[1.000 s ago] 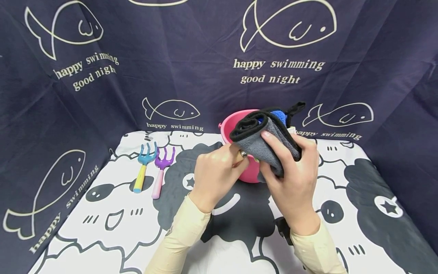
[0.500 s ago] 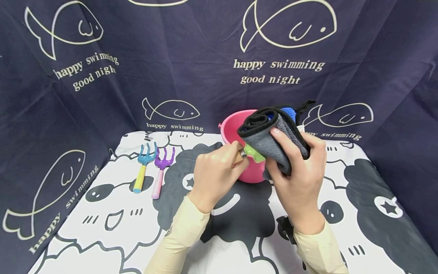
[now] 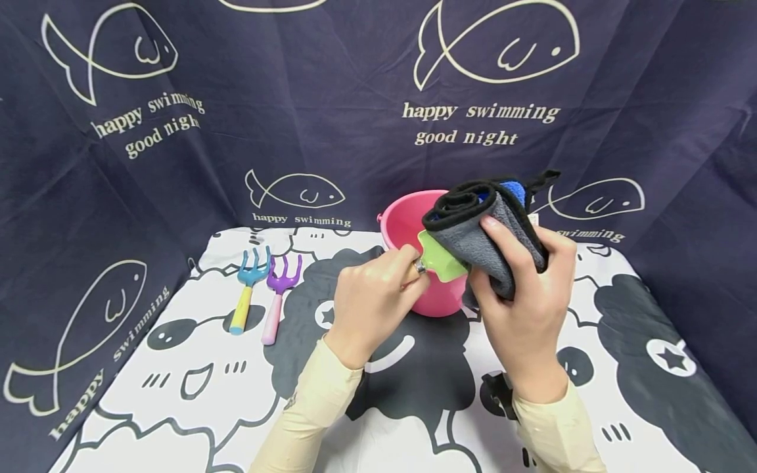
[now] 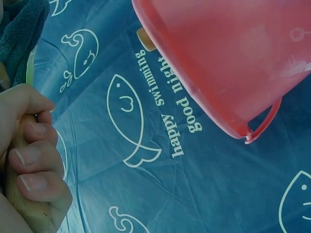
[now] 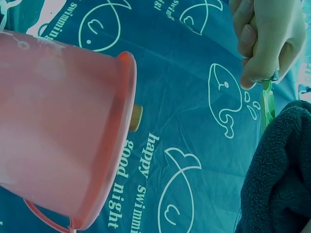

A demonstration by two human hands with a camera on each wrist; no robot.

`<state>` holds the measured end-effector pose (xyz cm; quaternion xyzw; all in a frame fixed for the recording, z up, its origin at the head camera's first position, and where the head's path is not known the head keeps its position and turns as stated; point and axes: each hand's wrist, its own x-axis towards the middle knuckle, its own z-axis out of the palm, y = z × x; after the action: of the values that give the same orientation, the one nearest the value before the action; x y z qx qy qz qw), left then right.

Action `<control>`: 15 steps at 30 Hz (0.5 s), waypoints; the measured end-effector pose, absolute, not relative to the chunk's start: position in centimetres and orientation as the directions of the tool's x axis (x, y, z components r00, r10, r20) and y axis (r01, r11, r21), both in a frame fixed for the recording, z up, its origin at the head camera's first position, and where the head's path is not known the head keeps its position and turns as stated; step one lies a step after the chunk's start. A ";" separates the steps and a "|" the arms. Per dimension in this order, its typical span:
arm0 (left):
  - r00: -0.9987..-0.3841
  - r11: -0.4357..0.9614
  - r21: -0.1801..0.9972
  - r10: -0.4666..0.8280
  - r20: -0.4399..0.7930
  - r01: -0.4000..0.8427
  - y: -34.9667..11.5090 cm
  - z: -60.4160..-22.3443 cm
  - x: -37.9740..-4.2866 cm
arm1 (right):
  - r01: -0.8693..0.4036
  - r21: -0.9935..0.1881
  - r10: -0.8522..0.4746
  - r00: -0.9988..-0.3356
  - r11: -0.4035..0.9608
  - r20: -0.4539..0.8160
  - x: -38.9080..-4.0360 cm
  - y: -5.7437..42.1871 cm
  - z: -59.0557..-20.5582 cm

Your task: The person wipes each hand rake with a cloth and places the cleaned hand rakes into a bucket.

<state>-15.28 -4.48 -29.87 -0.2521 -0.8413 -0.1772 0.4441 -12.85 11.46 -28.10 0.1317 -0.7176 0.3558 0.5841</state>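
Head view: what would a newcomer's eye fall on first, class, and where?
The pink bucket probably draws the eye first, near the back of the printed sheet. In front of it, the left grip holds a green tool, and the right grip holds a grey towel that hides part of that tool. Off to the left, a blue-and-yellow fork and a purple-and-pink fork lie side by side.

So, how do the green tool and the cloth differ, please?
The green tool looks smooth and stiff; the cloth looks soft and is folded. The green tool has a wood-coloured handle; the cloth is grey with black edging. The left hand grips the green tool; the right hand, the cloth. Both are held up.
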 end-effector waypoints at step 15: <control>-0.478 0.815 0.067 0.268 0.837 0.575 -4.5 -29.8 -15.3 | -0.589 -0.409 0.305 -0.274 0.697 0.912 -12.9 11.8 -27.5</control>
<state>-15.32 -4.54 -29.83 -0.2503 -0.8422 -0.1721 0.4455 -12.87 11.82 -27.49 0.1009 -0.7041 0.3759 0.5940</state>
